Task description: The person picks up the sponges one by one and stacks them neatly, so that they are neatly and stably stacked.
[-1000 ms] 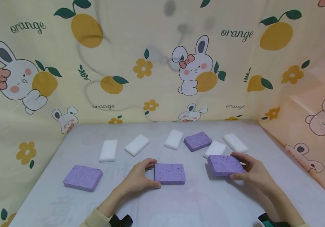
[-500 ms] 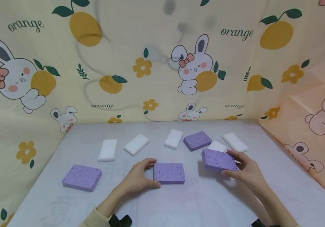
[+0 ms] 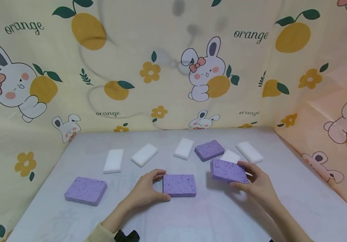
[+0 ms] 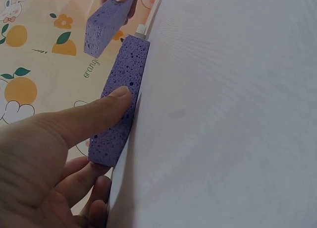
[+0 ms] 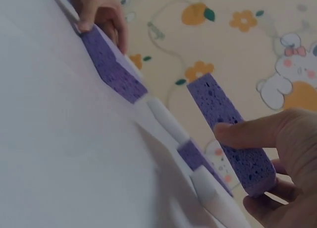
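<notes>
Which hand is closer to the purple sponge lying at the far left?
Left. The left hand is right of the far-left sponge; the right hand, holding a raised sponge, is much farther right.

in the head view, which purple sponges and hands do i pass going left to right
Far-left sponge → left hand → middle sponge, pinched by that hand → rear sponge → raised sponge → right hand, which holds it.
</notes>
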